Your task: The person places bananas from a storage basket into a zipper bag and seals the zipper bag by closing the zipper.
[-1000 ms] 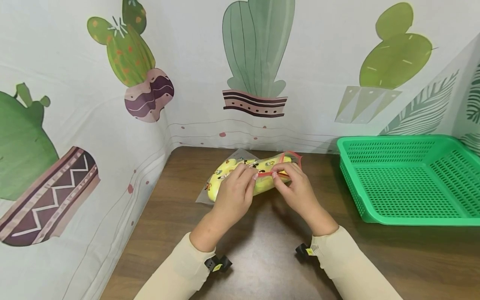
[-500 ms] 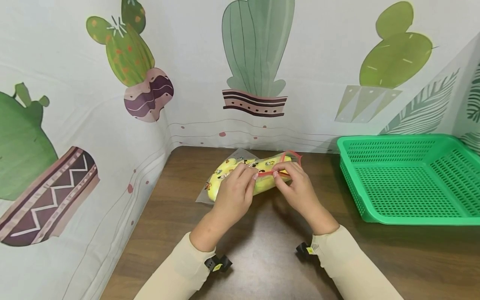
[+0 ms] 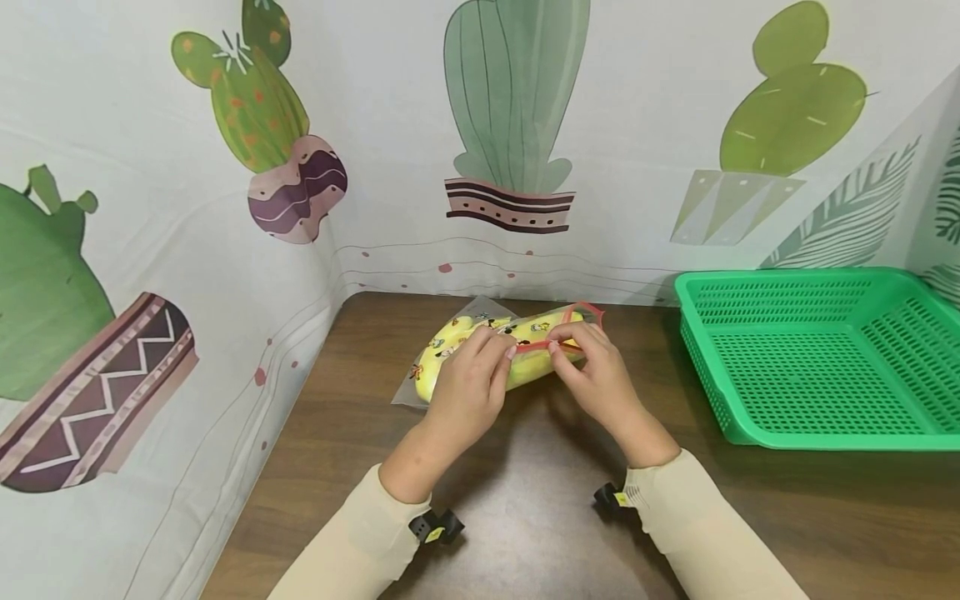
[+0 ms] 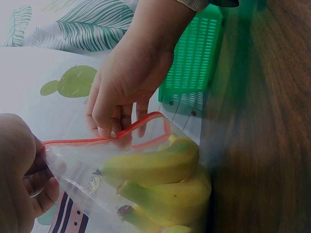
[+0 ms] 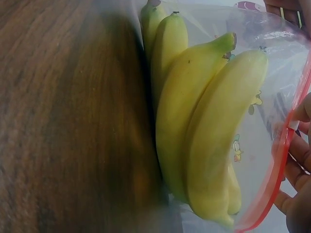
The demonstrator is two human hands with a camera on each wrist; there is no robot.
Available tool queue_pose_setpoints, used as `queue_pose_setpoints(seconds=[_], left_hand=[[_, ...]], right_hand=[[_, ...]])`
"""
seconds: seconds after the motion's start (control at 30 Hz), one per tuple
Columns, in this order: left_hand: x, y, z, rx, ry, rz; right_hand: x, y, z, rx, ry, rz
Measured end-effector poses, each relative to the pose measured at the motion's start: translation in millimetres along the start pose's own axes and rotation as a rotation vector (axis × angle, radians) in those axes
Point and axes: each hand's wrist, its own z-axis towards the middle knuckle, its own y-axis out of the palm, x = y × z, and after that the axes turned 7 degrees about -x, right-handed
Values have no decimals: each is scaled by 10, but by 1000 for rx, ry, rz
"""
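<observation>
A clear zip bag [image 3: 480,333] with a red seal strip and small cartoon prints lies on the brown table [image 3: 525,500], holding a bunch of yellow bananas [image 5: 204,126] [image 4: 160,179]. My left hand [image 3: 472,379] pinches the bag's red strip [image 4: 82,141] near its middle. My right hand [image 3: 592,371] [image 4: 126,92] pinches the same strip a little further right, fingertips pressed on the seal. The bag's open corner [image 3: 592,312] curls up beyond my right fingers.
A green perforated basket [image 3: 817,358] stands on the table to the right, with nothing in it. Cactus-print cloth walls [image 3: 510,125] close off the back and left side. Bare tabletop lies between my forearms and the near edge.
My right hand has slid slightly right along the red strip. The left hand and the bag have stayed in place.
</observation>
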Motion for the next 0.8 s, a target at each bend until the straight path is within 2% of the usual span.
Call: queue_pose_setpoints(seconds=[0.8], left_hand=[[-12,6,1,15,1,-4]], right_hand=[[65,3,-5,12,15,-9]])
